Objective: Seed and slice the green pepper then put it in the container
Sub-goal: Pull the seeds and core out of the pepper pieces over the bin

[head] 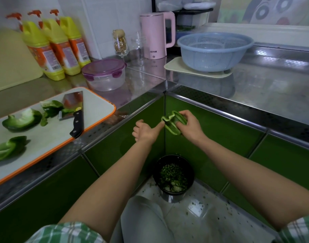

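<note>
Seeding is judged to be the step in hand: a pepper piece (173, 126) is held in the air in front of the cabinet corner, directly above a bin (191, 174) on the floor, well apart from the cutting board (97, 109).

For the step to be done well, the open, hollow side should be kept turned toward the left hand (145, 132) and tilted downward, so that loosened seeds and pith drop into the bin rather than onto the floor. The pale ribs should be scraped or torn along the inner wall with light pressure, so that the flesh is not split.

The piece is grasped by the right hand (192, 126), its fingers (183, 113) curled over the top and back of the piece. The fingers of the left hand are drawn in toward the palm, with one digit stretched out to the cut rim of the piece. Whether that rim is pinched or only pressed cannot be told.

Other pepper pieces (22, 120) and a knife (76, 116) lie on the cutting board. The container (104, 76) stands behind the board with its lid on, so nothing has been put in it yet.
</note>
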### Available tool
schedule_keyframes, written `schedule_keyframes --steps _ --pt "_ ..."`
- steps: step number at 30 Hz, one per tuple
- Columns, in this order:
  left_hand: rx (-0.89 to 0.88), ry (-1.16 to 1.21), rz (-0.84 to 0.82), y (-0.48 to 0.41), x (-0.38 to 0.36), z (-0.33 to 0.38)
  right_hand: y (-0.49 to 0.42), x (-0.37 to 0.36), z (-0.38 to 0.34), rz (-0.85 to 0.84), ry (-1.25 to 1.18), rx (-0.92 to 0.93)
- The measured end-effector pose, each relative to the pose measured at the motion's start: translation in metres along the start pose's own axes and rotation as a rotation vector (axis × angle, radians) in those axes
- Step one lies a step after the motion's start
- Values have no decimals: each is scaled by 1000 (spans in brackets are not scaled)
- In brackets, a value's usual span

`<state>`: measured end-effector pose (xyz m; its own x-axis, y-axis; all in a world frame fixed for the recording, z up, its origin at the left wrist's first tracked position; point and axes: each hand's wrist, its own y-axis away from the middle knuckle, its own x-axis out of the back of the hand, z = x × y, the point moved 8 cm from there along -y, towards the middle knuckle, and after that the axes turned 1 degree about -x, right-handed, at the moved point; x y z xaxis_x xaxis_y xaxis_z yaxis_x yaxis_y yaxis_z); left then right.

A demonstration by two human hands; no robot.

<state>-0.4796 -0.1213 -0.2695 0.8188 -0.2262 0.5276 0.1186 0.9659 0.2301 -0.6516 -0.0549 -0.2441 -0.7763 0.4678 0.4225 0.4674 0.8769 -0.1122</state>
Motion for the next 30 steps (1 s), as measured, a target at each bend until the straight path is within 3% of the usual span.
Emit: schedule_keyframes --steps 3,6,10,13,15,18,21,25,27,30 --pt "84 145 -143 1 -16 -7 0 -5 2 -57 84 -79" --pt "98 240 -182 6 -23 -5 0 -5 15 -60 139 -216" --pt "78 168 -171 5 -21 -7 5 -16 22 -150 -160 -347" --pt "84 115 -151 1 -9 -18 5 -5 24 -43 -328 -388" --pt "63 45 -119 -1 1 -23 2 2 25 -20 -267 -362" --pt "-30 157 -157 -1 -2 -15 1 0 22 -58 -142 -312" --pt "-97 121 -146 2 -6 -1 1 -5 15 -80 -106 -229" --pt "-71 -19 -188 1 -12 -3 -3 5 9 8 -44 -140" --pt "-165 26 -202 5 -12 7 -5 9 6 31 35 -85" --pt "-272 109 -264 11 -20 21 -3 0 -1 -72 83 -2"
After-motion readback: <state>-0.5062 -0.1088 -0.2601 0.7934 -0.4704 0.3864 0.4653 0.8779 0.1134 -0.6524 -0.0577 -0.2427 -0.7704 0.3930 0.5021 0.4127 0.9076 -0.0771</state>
